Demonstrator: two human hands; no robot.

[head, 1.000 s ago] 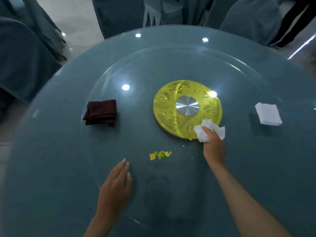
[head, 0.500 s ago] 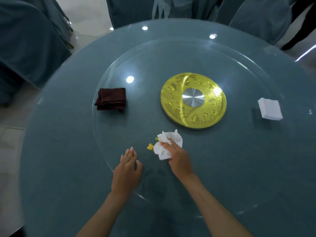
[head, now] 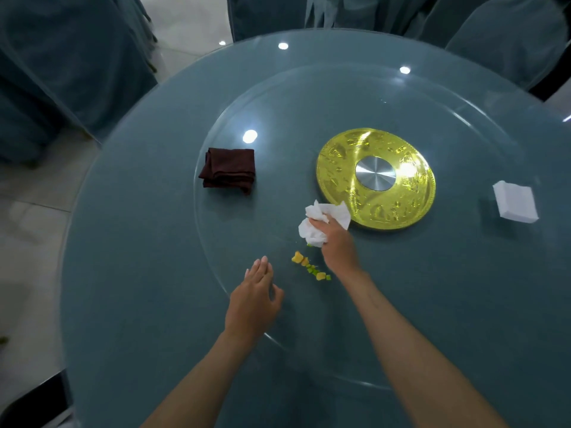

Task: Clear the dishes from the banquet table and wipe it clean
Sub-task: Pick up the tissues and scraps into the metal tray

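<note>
My right hand (head: 338, 245) grips a crumpled white tissue (head: 318, 225) pressed on the glass turntable (head: 247, 242), just in front of the gold centre disc (head: 375, 179). Small yellow and green food scraps (head: 310, 270) lie in a short line on the glass, just below the tissue and left of my right wrist. My left hand (head: 255, 299) rests flat on the glass with straight fingers, left of the scraps, holding nothing.
A folded dark red cloth (head: 228, 171) lies on the turntable's left part. A stack of white napkins (head: 514, 202) sits at the right. The round blue table (head: 123, 273) is ringed by covered chairs (head: 71, 63) at the back and left.
My right hand swept the tissue from the gold disc's edge left to the scraps, then back up toward the disc. The scraps now lie strung out below the tissue. My left hand stayed beside them.
</note>
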